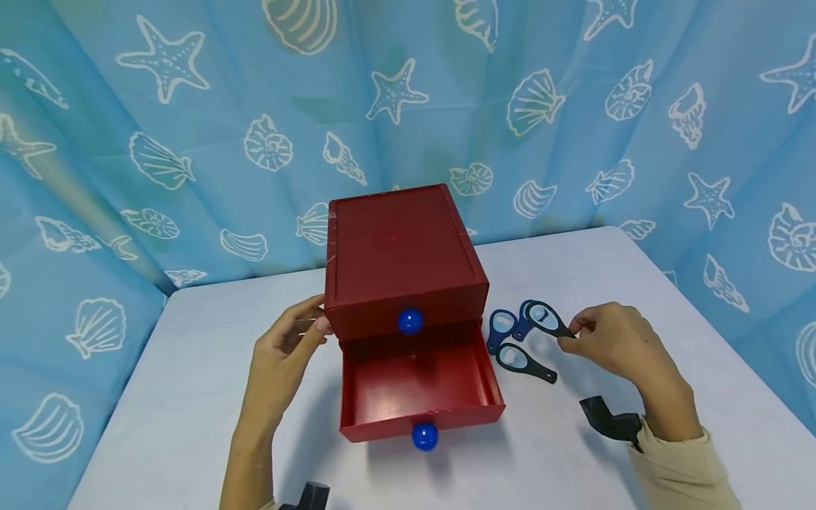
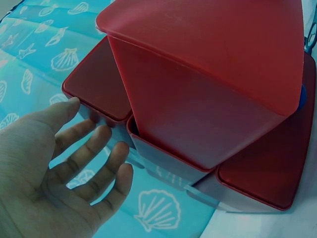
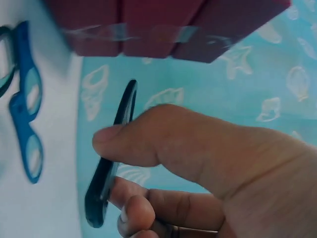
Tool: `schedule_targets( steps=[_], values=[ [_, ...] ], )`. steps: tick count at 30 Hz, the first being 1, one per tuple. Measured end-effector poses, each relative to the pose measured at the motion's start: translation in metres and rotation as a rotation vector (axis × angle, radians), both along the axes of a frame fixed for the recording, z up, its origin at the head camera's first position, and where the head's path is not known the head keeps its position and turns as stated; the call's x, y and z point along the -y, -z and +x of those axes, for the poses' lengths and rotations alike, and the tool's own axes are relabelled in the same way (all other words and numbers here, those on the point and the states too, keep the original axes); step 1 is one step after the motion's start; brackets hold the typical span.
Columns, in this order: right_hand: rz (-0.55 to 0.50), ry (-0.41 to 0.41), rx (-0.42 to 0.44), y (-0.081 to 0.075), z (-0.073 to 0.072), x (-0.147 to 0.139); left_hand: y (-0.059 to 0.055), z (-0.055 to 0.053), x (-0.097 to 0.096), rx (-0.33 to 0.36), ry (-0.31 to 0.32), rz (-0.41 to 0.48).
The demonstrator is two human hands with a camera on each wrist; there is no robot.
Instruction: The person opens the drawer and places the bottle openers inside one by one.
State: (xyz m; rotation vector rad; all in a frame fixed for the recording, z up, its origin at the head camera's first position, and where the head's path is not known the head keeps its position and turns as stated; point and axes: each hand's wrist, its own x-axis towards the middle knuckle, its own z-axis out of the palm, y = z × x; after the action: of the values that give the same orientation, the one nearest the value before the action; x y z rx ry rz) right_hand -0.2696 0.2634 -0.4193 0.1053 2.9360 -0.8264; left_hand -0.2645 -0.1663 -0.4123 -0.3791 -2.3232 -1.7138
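A red two-drawer box (image 1: 395,248) stands mid-table with its lower drawer (image 1: 392,428) pulled out. Blue ball knobs (image 1: 411,321) mark both drawer fronts. My left hand (image 1: 283,358) is at the box's left side, fingers spread and thumb by its front corner; the left wrist view shows nothing in its grasp. To the right of the box, my right hand (image 1: 615,343) pinches the handle of a black magnifying glass (image 1: 545,318), seen edge-on in the right wrist view. Close by lie two blue magnifying glasses (image 1: 502,322) and another black magnifying glass (image 1: 513,356).
White cloth covers the table (image 1: 210,340). Behind and along the sides hangs a blue curtain (image 1: 408,156) printed with shells and starfish. A black wrist mount (image 1: 608,419) sits at the right sleeve (image 1: 682,460).
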Motion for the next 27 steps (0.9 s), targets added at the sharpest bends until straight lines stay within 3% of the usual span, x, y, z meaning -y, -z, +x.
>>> schedule_targets(
  steps=[11, 18, 27],
  values=[
    [-0.033, -0.070, -0.061, -0.023, 0.020, 0.007, 0.002, 0.001, -0.001, 0.012, -0.004, 0.009],
    [-0.007, -0.105, -0.136, -0.033, 0.025, 0.019, 0.003, 0.000, 0.002, 0.008, -0.015, 0.005],
    [0.023, -0.175, -0.231, -0.040, 0.042, 0.030, 0.005, -0.003, 0.002, 0.007, 0.008, 0.014]
  ],
)
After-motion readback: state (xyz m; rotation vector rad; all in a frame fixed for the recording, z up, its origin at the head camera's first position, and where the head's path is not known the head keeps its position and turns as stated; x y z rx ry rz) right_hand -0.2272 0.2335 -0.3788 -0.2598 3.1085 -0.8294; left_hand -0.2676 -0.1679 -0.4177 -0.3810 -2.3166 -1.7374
